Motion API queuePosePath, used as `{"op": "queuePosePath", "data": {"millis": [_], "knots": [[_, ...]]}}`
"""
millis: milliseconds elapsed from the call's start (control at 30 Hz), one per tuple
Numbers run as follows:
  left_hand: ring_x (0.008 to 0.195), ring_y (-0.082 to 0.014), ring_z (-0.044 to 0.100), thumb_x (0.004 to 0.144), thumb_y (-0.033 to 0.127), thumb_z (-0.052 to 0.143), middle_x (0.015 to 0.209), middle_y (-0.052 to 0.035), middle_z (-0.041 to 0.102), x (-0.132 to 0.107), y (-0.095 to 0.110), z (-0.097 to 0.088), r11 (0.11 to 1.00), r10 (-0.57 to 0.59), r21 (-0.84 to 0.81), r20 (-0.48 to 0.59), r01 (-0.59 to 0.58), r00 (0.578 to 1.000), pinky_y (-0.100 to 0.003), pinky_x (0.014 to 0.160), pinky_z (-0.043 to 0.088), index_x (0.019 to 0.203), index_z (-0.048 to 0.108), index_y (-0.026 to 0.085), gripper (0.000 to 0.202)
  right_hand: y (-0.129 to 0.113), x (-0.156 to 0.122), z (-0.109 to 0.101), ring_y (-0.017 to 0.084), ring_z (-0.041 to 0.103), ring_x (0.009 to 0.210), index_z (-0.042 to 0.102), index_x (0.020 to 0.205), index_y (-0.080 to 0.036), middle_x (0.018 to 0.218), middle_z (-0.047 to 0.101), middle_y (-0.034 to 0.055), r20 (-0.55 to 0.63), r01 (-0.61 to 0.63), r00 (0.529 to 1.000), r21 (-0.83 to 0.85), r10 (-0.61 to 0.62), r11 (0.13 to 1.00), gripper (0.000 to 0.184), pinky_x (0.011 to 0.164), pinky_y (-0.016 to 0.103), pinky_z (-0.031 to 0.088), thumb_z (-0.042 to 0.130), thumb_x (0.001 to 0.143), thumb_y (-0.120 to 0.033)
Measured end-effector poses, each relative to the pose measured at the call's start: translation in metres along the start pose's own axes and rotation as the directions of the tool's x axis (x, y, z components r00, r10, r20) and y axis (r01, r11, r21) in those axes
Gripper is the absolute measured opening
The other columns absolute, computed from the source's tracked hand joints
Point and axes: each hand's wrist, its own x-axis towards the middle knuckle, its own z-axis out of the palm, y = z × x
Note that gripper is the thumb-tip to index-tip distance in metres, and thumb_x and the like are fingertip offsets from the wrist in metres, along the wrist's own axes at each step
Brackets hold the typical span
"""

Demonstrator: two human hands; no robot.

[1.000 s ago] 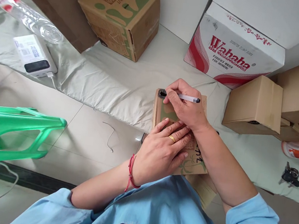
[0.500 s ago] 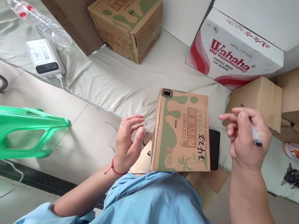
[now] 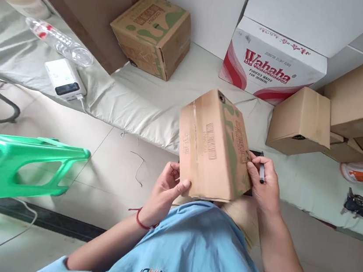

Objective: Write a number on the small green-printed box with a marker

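Note:
A brown cardboard box (image 3: 205,143) with green print is tilted over my lap, its taped side facing up toward me. My left hand (image 3: 166,189) grips its lower left edge, with the thumb on the taped side and the fingers partly behind the box. At the box's right side, my right hand (image 3: 263,181) presses its fingertips against the printed face. A marker pen (image 3: 262,172) is held in that same hand, black tip pointing down. The handwritten digits on the printed face are mostly hidden by the tilt and my fingers.
On the cloth-covered surface stand another coconut box (image 3: 150,35), a Wahaha water box (image 3: 269,67) and plain cartons (image 3: 299,119). A plastic bottle (image 3: 60,41), a power bank (image 3: 65,80) and keys (image 3: 356,204) lie there too. A green stool (image 3: 33,153) stands at left.
Both hands have come in to the box from either side and taken hold of it. The box has turned, so its taped side shows instead of the full printed face.

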Motion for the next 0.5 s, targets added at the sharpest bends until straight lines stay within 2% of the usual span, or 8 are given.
{"op": "queuePosePath", "data": {"millis": [67, 167, 233, 300, 400, 500], "knots": [[0.083, -0.0147, 0.059, 0.088, 0.050, 0.090, 0.093, -0.0005, 0.062, -0.007, 0.015, 0.003, 0.977, 0.167, 0.130, 0.025, -0.169, 0.986, -0.026, 0.072, 0.051, 0.099, 0.063, 0.023, 0.039, 0.001, 0.002, 0.002, 0.021, 0.072, 0.096, 0.059, 0.100, -0.026, 0.116, 0.078, 0.0073, 0.068, -0.035, 0.997, 0.070, 0.030, 0.997, 0.040, 0.081, 0.032, 0.056, 0.080, 0.089, -0.059], [0.097, -0.0192, 0.063, 0.095, 0.048, 0.083, 0.100, -0.0047, 0.065, -0.007, 0.028, 0.004, 0.896, 0.315, 0.296, 0.107, -0.333, 0.943, -0.032, 0.087, 0.056, 0.101, 0.068, 0.022, 0.030, -0.003, 0.001, 0.009, 0.020, 0.067, 0.082, 0.063, 0.101, -0.027, 0.098, 0.076, 0.0016, 0.123, -0.041, 0.992, 0.030, 0.037, 0.999, 0.039, 0.073, 0.031, 0.054, 0.081, 0.087, -0.058], [0.108, -0.0222, 0.066, 0.099, 0.053, 0.077, 0.113, -0.0080, 0.067, 0.002, 0.029, 0.003, 0.894, 0.317, 0.303, 0.096, -0.331, 0.944, -0.035, 0.092, 0.059, 0.112, 0.068, 0.023, 0.034, -0.008, -0.001, 0.013, 0.019, 0.064, 0.079, 0.063, 0.100, -0.027, 0.090, 0.072, 0.0000, 0.087, -0.037, 0.996, 0.051, 0.033, 0.998, 0.038, 0.070, 0.030, 0.052, 0.074, 0.093, -0.062], [0.128, -0.0266, 0.066, 0.102, 0.060, 0.070, 0.137, -0.0121, 0.067, 0.014, 0.027, 0.001, 0.927, 0.271, 0.246, 0.084, -0.283, 0.959, -0.038, 0.101, 0.060, 0.132, 0.064, 0.024, 0.047, -0.013, -0.001, 0.015, 0.019, 0.064, 0.078, 0.060, 0.098, -0.027, 0.089, 0.069, 0.0005, 0.074, -0.056, 0.996, 0.145, 0.045, 0.988, 0.041, 0.068, 0.030, 0.051, 0.065, 0.098, -0.068], [0.151, -0.0329, 0.055, 0.102, 0.062, 0.068, 0.161, -0.0146, 0.057, 0.026, 0.026, -0.001, 0.946, 0.205, 0.205, 0.217, -0.250, 0.954, -0.044, 0.115, 0.057, 0.154, 0.054, 0.026, 0.064, -0.021, 0.000, 0.012, 0.018, 0.059, 0.074, 0.059, 0.098, -0.027, 0.084, 0.064, -0.0009, 0.147, -0.047, 0.989, 0.157, 0.024, 0.987, 0.044, 0.065, 0.030, 0.049, 0.069, 0.095, -0.070], [0.156, -0.0368, 0.052, 0.099, 0.056, 0.077, 0.168, -0.0157, 0.052, 0.023, 0.028, -0.004, 0.888, 0.254, 0.294, 0.328, -0.354, 0.910, -0.049, 0.123, 0.053, 0.165, 0.045, 0.029, 0.078, -0.028, 0.000, 0.002, 0.016, 0.055, 0.071, 0.058, 0.094, -0.027, 0.082, 0.061, -0.0024, 0.214, 0.029, 0.975, 0.127, -0.056, 0.991, 0.041, 0.066, 0.029, 0.049, 0.081, 0.089, -0.059]]}}
